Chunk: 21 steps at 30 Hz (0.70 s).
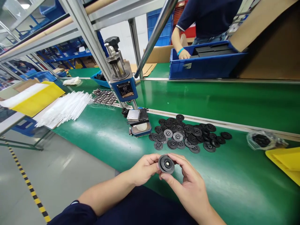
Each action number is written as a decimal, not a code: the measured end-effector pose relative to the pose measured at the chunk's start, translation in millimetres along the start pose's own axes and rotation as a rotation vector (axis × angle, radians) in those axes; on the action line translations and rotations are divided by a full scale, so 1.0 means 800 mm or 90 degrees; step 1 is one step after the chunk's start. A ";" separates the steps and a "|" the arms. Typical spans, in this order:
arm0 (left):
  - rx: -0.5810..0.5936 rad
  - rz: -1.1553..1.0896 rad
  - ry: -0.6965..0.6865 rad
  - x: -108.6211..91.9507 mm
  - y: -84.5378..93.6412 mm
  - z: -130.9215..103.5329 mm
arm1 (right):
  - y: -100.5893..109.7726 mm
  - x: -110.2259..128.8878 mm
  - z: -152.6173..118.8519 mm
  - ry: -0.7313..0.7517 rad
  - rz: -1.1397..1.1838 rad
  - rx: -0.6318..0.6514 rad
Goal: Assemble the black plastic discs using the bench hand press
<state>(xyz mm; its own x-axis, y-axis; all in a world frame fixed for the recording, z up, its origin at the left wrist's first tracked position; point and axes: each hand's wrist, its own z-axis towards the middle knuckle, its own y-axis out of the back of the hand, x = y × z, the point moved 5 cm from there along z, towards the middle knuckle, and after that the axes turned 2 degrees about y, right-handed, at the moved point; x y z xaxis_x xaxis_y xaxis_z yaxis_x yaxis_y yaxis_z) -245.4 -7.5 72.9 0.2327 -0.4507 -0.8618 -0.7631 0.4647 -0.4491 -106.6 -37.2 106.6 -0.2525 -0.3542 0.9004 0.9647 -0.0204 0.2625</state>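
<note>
The left hand (144, 171) and the right hand (187, 179) meet just over the near edge of the bench, both closed in a pinch on one round black stepped disc (166, 164) with a small bright metal centre. The left fingers and thumb grip its left rim; the right hand is more widely curved, index finger at the far rim and thumb at the near right. Being round, the disc has no long axis; its face is tilted up toward the wearer.

Beyond the hands and slightly left stands a blue and silver metal hand press (124, 90), its base (140, 128) on the green bench top (225, 175). The base lies nearer the left hand, well apart from the held disc. Straight beyond and to the right spreads a loose pile of flat, round black discs (192, 139), its near edge closer to the right hand.

Farther left lie small metal cylinders (104, 97) in rows and a heap of thin white tubes (67, 107). At far right rests a clear plastic bag of black parts (261, 140). Across the bench, a co-worker's hand (184, 54) reaches into a blue plastic bin (203, 68).
</note>
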 end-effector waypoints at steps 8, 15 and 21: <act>0.000 -0.014 0.033 0.005 0.001 0.000 | -0.001 -0.002 -0.002 0.004 -0.005 -0.002; 0.000 0.000 0.023 0.002 0.001 0.002 | 0.000 0.000 -0.001 0.000 -0.011 -0.005; -0.046 0.031 -0.004 0.022 0.020 0.000 | -0.002 -0.041 -0.002 -0.035 -0.110 0.031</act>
<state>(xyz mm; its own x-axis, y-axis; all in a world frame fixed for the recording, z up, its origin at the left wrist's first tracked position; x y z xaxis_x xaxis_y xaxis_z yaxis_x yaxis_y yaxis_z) -253.3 -7.9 50.3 0.1979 -0.4239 -0.8838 -0.8149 0.4299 -0.3887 -99.7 -27.5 76.4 -0.4198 -0.2970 0.8577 0.9020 -0.0312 0.4306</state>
